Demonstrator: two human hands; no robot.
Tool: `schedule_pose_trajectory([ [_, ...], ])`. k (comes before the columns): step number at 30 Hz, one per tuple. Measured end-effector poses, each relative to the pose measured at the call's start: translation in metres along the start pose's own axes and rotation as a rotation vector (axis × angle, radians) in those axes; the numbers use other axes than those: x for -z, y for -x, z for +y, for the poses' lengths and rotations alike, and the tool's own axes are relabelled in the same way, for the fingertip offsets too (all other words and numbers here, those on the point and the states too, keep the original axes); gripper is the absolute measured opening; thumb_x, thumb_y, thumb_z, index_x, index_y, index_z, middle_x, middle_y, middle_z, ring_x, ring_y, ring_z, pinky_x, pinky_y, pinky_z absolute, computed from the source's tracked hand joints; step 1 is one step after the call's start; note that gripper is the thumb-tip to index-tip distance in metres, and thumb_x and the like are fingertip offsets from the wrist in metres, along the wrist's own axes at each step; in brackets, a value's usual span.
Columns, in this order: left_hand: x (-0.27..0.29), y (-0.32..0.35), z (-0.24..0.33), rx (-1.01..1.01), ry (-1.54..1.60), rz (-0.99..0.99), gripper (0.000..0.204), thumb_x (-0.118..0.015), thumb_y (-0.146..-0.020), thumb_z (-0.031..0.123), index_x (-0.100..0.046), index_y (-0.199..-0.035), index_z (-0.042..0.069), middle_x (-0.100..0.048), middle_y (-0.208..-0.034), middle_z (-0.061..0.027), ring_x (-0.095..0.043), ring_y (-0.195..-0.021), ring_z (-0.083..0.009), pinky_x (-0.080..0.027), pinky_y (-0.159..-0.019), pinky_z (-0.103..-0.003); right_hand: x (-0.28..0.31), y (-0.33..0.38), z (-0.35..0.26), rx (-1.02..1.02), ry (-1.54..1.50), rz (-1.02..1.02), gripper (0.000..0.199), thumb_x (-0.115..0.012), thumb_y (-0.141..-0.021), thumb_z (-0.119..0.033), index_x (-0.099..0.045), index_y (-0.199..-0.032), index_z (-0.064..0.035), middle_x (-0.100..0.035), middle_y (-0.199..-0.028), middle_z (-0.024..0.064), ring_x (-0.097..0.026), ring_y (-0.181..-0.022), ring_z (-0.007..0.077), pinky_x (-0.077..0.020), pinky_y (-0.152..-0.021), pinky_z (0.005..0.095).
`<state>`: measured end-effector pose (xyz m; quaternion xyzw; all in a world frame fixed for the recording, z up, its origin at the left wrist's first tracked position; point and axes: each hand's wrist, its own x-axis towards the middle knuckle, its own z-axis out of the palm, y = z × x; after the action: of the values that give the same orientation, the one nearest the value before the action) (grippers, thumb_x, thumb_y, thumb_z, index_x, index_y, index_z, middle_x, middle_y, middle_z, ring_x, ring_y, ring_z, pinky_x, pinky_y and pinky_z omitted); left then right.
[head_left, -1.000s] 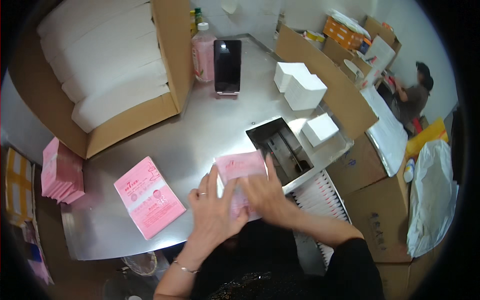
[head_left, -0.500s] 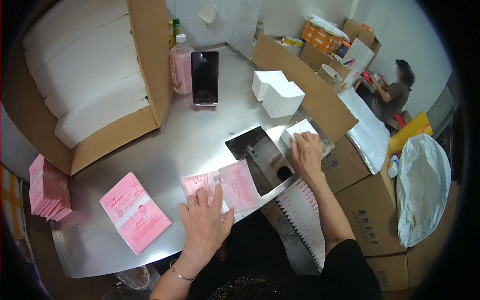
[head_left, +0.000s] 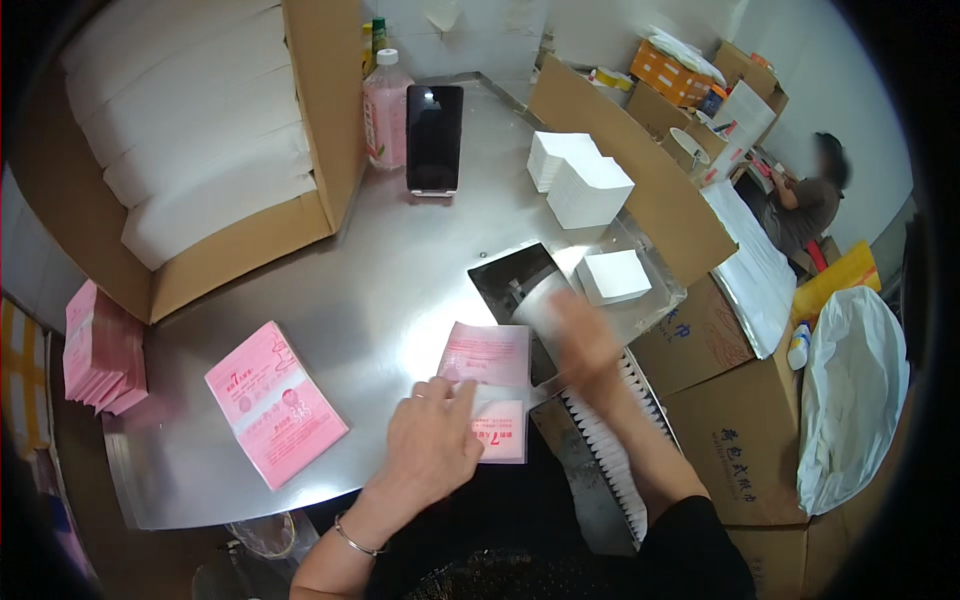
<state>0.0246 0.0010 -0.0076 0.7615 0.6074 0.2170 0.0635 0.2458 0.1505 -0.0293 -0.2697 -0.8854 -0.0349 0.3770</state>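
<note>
The left hand (head_left: 432,440) presses flat, fingers spread, on a pink wrapper (head_left: 490,385), pinning it to the worktop (head_left: 380,290); just beside it the blurred right hand (head_left: 583,340) carries white tissues (head_left: 545,300), grip unclear

table centre: open sachet pack (head_left: 492,385) lay under left hand (head_left: 432,440)
left of it: sachet stack (head_left: 275,402)
behind: phone (head_left: 434,138), bottle (head_left: 386,96)
right: metal tray (head_left: 520,285)
</note>
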Motion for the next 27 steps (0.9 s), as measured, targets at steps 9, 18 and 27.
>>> schedule_pose_trajectory([
  [9, 0.010, -0.005, 0.009, 0.126, 0.068, 0.104, 0.082, -0.075, -0.074, 0.016, -0.040, -0.148, 0.005, -0.053, -0.097, -0.0170, -0.055, -0.089, -0.0341, -0.044, -0.073, -0.044, -0.067, -0.045, -0.061, 0.078, 0.079, -0.257, 0.016, -0.058, -0.087, -0.017, -0.064, -0.095, -0.0044, -0.061, -0.090, 0.0142, -0.061, -0.091, 0.0327, -0.0335, -0.105, 0.0668],
  [18, 0.034, 0.042, -0.011, -0.006, 0.132, 0.139, 0.029, -0.070, -0.067, 0.003, -0.063, -0.095, 0.007, -0.054, -0.105, -0.0150, -0.054, -0.101, -0.0343, -0.040, -0.085, -0.047, -0.027, -0.043, 0.003, -0.448, 0.239, -1.047, 0.020, -0.059, -0.089, -0.010, -0.066, -0.105, -0.0002, -0.072, -0.104, 0.0194, -0.071, -0.088, 0.0375, -0.0548, -0.078, 0.0491],
  [27, 0.067, 0.087, -0.084, 0.519, -0.314, 0.238, 0.027, -0.064, -0.080, 0.007, -0.056, -0.106, 0.006, -0.056, -0.101, -0.0140, -0.051, -0.106, -0.0341, -0.025, -0.110, -0.058, 0.005, -0.005, 0.072, -0.439, 0.635, -0.078, 0.022, -0.066, -0.088, -0.020, -0.070, -0.097, -0.0009, -0.062, -0.096, 0.0138, -0.058, -0.094, 0.0308, -0.0442, -0.080, 0.0467],
])
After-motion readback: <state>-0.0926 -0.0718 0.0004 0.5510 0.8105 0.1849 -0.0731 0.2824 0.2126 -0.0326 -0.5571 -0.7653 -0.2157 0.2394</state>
